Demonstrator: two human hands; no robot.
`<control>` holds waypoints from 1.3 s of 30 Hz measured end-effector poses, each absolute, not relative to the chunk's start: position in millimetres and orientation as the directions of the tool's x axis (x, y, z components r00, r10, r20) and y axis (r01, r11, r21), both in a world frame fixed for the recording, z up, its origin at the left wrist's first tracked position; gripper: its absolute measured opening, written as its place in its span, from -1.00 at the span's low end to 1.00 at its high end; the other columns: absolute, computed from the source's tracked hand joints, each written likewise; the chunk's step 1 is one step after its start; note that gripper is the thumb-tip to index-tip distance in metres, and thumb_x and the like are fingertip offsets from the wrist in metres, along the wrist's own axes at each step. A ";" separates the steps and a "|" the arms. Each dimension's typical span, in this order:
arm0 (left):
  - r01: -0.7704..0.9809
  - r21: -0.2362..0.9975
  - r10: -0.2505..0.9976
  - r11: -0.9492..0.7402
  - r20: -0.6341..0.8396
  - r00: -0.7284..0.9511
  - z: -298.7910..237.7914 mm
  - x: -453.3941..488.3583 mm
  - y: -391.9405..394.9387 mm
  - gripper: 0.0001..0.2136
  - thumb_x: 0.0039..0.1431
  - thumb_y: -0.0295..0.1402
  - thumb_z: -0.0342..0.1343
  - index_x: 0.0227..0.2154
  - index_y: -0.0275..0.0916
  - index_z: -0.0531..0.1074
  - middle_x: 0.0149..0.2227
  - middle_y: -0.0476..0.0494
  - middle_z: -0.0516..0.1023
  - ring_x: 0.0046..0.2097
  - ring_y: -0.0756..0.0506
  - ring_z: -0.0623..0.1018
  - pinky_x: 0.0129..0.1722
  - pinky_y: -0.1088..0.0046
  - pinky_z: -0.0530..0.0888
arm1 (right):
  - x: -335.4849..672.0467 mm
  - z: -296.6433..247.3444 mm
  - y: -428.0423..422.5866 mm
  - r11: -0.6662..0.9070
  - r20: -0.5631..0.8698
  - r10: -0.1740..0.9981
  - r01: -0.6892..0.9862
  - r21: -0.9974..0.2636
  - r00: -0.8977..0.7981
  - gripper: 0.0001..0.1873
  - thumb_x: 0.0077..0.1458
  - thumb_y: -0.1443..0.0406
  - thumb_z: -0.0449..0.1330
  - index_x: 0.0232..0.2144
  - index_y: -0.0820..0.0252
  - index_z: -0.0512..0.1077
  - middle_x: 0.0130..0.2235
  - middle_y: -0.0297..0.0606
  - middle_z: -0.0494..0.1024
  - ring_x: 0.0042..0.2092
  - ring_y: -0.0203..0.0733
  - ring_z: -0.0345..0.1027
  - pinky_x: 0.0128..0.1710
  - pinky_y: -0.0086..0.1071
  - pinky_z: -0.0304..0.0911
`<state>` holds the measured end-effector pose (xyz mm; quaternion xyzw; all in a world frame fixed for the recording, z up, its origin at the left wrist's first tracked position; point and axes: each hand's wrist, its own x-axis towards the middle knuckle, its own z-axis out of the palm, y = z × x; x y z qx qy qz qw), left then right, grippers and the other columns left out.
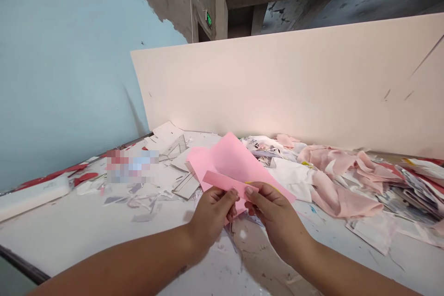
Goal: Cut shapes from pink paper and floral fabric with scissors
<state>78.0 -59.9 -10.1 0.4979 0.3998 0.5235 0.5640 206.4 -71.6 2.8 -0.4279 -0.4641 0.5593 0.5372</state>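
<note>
The left hand and right hand are pinching a pink strip between thumbs and curled fingers, seemingly keeping it taut across a pink sheet that they are also gripping. Left of the sheet, paper scraps are lying scattered; right of it, crumpled pink paper is heaping up.
</note>
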 end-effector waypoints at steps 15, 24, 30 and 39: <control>-0.018 1.000 0.981 -0.001 0.005 0.194 -4.9 68.9 -55.8 -0.64 0.01 -0.21 0.00 -0.79 -0.27 0.22 -0.75 0.03 0.22 -0.66 0.07 0.23 -0.60 0.52 0.21 | 223.8 7.1 -51.2 0.086 0.082 0.992 0.044 -0.995 -0.100 -0.72 -0.03 0.07 0.05 -0.44 0.16 0.35 -0.48 -0.36 0.31 -0.45 -0.30 0.19 -0.43 -0.40 0.13; -0.034 0.999 0.983 -0.036 0.042 0.181 -5.7 55.8 -39.8 -0.70 -0.03 -0.21 0.04 -0.74 -0.29 0.29 -0.73 0.03 0.26 -0.62 0.08 0.24 -0.55 0.54 0.25 | 265.2 -16.6 -6.6 0.168 -0.062 0.976 0.909 -0.382 -0.207 -0.78 -0.16 0.19 0.12 -0.65 0.17 0.20 -0.63 -0.37 0.27 -0.61 -0.34 0.06 -0.60 -0.43 -0.13; -0.045 0.997 0.984 -0.056 0.062 0.166 -1.1 52.1 -35.7 -0.71 -0.05 -0.24 0.05 -0.75 -0.29 0.28 -0.73 0.03 0.26 -0.62 0.08 0.24 -0.55 0.54 0.24 | 259.8 -3.9 -13.7 0.186 -0.001 0.981 0.933 -0.308 -0.196 -0.74 -0.07 0.14 0.04 -0.63 0.16 0.15 -0.60 -0.34 0.30 -0.59 -0.31 0.07 -0.60 -0.42 -0.10; 0.009 0.981 0.968 -0.192 0.188 0.164 7.4 38.2 -29.4 -0.71 -0.02 -0.26 0.03 -0.75 -0.28 0.26 -0.73 0.04 0.24 -0.63 0.08 0.24 -0.59 0.54 0.22 | 285.2 27.1 -8.2 0.199 0.107 0.973 0.512 -0.836 -0.205 -0.80 -0.16 0.33 0.11 -0.38 0.17 0.23 -0.40 -0.33 0.33 -0.43 -0.31 0.20 -0.47 -0.43 0.13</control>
